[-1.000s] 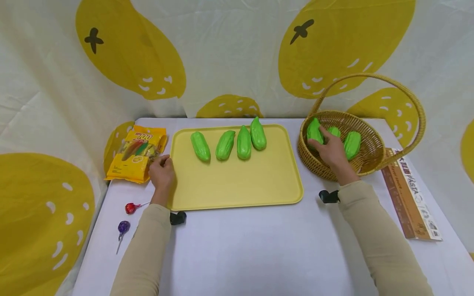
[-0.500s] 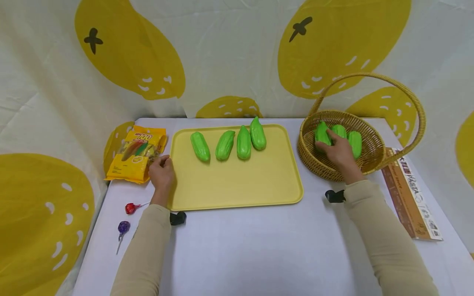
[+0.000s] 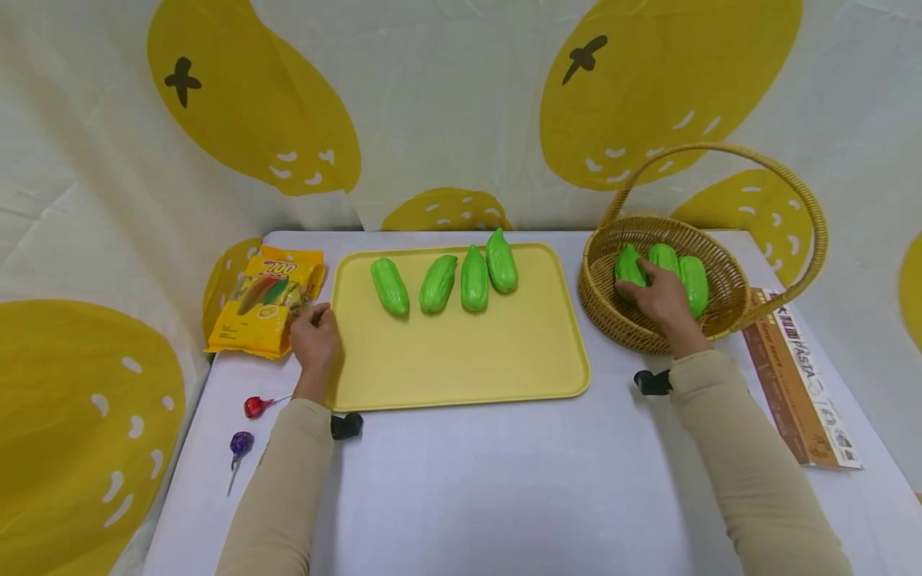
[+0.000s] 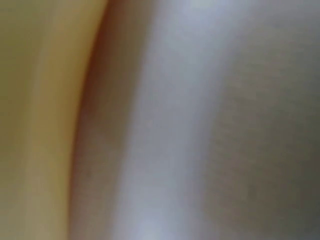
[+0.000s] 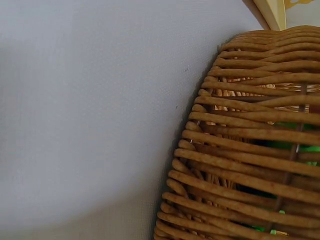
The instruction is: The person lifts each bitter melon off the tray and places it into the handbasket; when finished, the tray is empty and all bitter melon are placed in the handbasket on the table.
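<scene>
Right hand [image 3: 664, 300], fingers pinching a green vegetable [image 3: 629, 264] in the basket [image 3: 601, 318], right of frame, has slid it rightward toward two other vegetables [image 3: 695, 282], likely settling it there; left hand [image 3: 314, 342] curled beside the tray [image 3: 461, 360], can't tell if gripping.

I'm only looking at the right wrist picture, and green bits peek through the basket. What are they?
Observer: The head view shows three green veggies inside the basket.
Operator: Ooh! Is anybody reaching in?
Observer: Yes, the right hand, with its thumb and fingers at the leftmost veggie.
Operator: And where's the other one?
Observer: The left hand is by the left edge of the tray.
</scene>
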Available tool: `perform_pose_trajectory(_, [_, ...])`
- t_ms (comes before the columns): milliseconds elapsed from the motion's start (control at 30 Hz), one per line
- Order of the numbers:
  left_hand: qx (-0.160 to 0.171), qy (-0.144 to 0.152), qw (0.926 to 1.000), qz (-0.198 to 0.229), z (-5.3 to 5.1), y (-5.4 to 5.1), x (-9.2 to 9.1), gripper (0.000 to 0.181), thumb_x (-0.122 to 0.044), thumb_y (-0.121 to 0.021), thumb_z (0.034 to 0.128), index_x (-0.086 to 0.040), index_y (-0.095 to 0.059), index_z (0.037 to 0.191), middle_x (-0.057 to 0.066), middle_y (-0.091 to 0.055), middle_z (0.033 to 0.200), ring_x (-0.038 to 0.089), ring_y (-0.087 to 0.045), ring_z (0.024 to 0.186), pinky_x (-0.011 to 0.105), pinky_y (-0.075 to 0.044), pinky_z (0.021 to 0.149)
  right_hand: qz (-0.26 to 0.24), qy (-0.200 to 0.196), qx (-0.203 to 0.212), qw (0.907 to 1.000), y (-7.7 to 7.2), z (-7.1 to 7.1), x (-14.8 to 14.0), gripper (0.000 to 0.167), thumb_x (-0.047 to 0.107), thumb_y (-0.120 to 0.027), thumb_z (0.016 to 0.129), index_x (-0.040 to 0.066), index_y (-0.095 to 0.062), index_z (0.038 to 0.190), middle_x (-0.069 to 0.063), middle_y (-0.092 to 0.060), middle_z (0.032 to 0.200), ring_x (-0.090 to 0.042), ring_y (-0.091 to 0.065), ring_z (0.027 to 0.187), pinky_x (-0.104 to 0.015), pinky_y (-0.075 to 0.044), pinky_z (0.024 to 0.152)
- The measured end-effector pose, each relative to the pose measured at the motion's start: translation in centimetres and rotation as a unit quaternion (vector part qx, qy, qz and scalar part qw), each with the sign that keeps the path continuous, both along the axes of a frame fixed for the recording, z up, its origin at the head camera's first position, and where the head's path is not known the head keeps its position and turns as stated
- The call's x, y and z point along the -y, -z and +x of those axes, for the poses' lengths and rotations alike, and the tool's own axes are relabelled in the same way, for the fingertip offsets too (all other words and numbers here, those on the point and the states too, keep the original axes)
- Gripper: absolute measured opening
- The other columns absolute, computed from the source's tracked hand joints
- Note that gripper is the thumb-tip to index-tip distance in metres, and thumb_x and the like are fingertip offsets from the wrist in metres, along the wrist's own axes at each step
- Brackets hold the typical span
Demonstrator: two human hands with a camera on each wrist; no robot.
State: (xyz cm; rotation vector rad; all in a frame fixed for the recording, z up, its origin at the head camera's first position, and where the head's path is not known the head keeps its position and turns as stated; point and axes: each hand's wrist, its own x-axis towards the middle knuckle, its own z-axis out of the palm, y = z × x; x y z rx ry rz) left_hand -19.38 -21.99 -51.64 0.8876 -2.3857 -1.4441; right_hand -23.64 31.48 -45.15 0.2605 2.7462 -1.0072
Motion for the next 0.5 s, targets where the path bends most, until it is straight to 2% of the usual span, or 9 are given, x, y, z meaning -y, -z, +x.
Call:
perform_pose_trajectory(233, [-0.001,0.005,1.0000,0.001,0.14,-0.10,0.09,0.032,-0.017,-0.053,0.1047,-0.004,-0.068,0.130,0.019,-0.067,0.128,0.032,-0.059,0.114,0.043,-0.048,0.106,0.001,-0.003,0.011,0.9999,-0.12,0.09,0.06,0.087,0.050,-0.055,0.102,0.009,-0.011,0.163,-0.034,-0.013,0.164,-0.058,-0.014,0.150,-0.069,-0.019,0.120])
perform_pose_trajectory(500, [-0.002,0.004,1.0000,0.005,0.09,-0.20,0.01,0.032,-0.016,-0.053,0.1048,-0.003,-0.067,0.131,0.019,-0.067,0.129,0.032,-0.058,0.114,0.043,-0.048,0.106,0.005,-0.011,0.013,0.9999,-0.48,0.27,0.16,0.085,0.047,-0.055,0.102,0.006,-0.011,0.163,-0.035,-0.013,0.164,-0.058,-0.014,0.149,-0.069,-0.021,0.119])
